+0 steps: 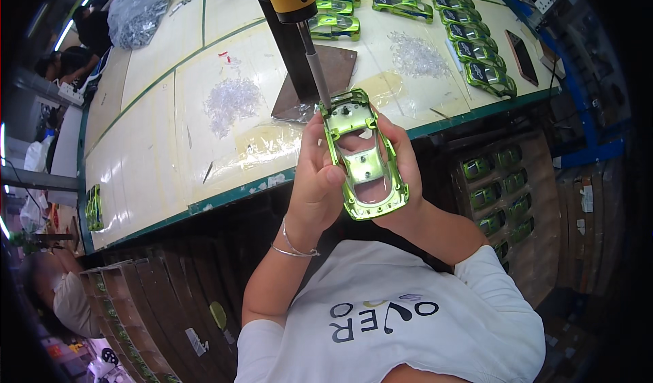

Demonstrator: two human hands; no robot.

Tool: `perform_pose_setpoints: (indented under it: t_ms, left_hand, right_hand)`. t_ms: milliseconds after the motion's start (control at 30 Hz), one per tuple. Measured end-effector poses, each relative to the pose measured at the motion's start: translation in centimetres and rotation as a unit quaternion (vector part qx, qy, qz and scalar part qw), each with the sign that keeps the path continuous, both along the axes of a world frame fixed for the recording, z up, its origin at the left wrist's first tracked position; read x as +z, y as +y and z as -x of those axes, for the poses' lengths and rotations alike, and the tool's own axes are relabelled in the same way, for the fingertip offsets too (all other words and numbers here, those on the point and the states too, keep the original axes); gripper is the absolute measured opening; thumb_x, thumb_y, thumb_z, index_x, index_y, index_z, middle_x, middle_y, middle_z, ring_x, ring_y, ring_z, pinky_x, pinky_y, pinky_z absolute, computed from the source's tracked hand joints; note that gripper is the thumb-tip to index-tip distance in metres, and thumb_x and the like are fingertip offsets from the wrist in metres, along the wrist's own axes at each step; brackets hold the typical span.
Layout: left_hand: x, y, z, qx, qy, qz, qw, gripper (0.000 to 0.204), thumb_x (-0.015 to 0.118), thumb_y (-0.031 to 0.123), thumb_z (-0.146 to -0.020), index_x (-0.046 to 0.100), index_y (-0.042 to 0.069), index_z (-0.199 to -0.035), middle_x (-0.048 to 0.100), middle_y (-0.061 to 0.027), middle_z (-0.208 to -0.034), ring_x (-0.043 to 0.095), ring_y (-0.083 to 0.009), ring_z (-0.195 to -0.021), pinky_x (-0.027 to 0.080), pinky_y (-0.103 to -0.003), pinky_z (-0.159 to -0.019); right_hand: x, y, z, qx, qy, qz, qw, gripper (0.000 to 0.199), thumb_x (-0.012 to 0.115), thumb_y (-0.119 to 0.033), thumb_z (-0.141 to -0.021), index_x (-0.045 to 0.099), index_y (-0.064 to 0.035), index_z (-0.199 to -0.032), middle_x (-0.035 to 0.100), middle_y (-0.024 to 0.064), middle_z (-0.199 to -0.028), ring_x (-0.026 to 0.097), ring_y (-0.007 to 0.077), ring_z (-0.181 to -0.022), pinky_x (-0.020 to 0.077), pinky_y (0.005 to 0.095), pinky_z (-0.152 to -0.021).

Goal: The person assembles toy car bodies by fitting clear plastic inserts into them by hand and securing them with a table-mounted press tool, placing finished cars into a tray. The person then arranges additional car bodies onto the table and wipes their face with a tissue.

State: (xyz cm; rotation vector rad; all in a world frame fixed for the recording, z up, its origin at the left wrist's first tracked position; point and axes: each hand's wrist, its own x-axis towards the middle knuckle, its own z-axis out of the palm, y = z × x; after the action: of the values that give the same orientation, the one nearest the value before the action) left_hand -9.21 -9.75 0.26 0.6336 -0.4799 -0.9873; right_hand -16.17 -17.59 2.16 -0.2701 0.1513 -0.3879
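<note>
A green car shell (pixel 367 165) is held underside-up at the desk's near edge, the fingers of the left hand (pixel 316 186) and right hand (pixel 406 155) clamped on its opposite sides. A grey driver rod (pixel 315 63) descends to its far left corner; I cannot tell whether the tip touches. Behind, a dark post (pixel 282 39) and a brown plate (pixel 342 60) block the way straight ahead. Clear plastic heaps flank them, one left (pixel 232 103), one right (pixel 418 56); beyond the latter stand rows of finished-looking shells (pixel 473 32) and a phone (pixel 522 58). The desk (pixel 139 169) stretches widest leftward, bounded by a green edge (pixel 204 206).
</note>
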Motion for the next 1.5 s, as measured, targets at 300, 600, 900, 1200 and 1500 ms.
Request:
perform_pose_setpoints:
  t_ms: [300,600,900,1200,1500]
  left_hand:
    - [1.5,-0.2,0.5,0.013,0.017,0.003,1.000,0.070,0.060,0.032,-0.074,0.020,0.004,-0.125,0.040,-0.0115,-0.116,0.049,-0.0188,-0.100,0.043,-0.030,-0.083]
    - [2.8,-0.3,0.7,0.032,0.053,-0.059,0.996,0.089,0.070,0.024,-0.064,0.010,0.001,-0.126,0.042,-0.0128,-0.112,0.044,-0.0200,-0.103,0.038,-0.031,-0.087]
    - [1.4,0.5,1.2,0.078,-0.037,-0.083,0.993,0.090,0.068,0.035,-0.066,0.011,0.000,-0.127,0.038,-0.0139,-0.117,0.040,-0.0209,-0.109,0.034,-0.032,-0.091]
    - [0.6,2.1,1.2,0.085,-0.032,-0.048,0.995,0.102,0.074,0.027,-0.055,0.007,0.004,-0.129,0.034,-0.0112,-0.115,0.036,-0.0192,-0.106,0.025,-0.031,-0.094]
    - [0.8,2.2,1.3,0.065,-0.116,-0.029,0.991,0.113,0.077,0.028,-0.052,-0.001,0.006,-0.130,0.018,-0.0176,-0.130,0.024,-0.0253,-0.118,0.018,-0.039,-0.098]
  right_hand:
    - [1.4,0.2,0.2,0.007,0.066,0.000,0.998,0.034,0.034,-0.035,-0.087,0.045,-0.0072,-0.104,0.054,0.0050,-0.094,0.054,0.0143,-0.085,0.0436,0.0276,-0.075]
    - [1.6,-0.3,0.8,0.064,0.049,-0.031,0.996,0.048,0.028,-0.047,-0.085,0.048,-0.0097,-0.107,0.054,0.0058,-0.098,0.053,0.0175,-0.089,0.0424,0.0298,-0.076]
    - [-1.8,-1.6,0.3,0.122,-0.047,-0.035,0.991,0.035,0.031,-0.033,-0.087,0.048,-0.0061,-0.103,0.056,0.0093,-0.090,0.056,0.0174,-0.083,0.0446,0.0283,-0.074]
    - [-2.2,-2.8,-0.7,0.217,-0.057,-0.119,0.967,0.055,0.029,-0.047,-0.083,0.045,0.0010,-0.105,0.050,0.0262,-0.083,0.045,0.0205,-0.041,0.0402,0.0233,-0.036]
    - [-1.6,-3.6,-0.7,0.281,-0.154,-0.145,0.936,0.053,0.026,-0.043,-0.085,0.041,-0.0002,-0.113,0.050,0.0259,-0.084,0.044,0.0187,-0.043,0.0399,0.0214,-0.037]
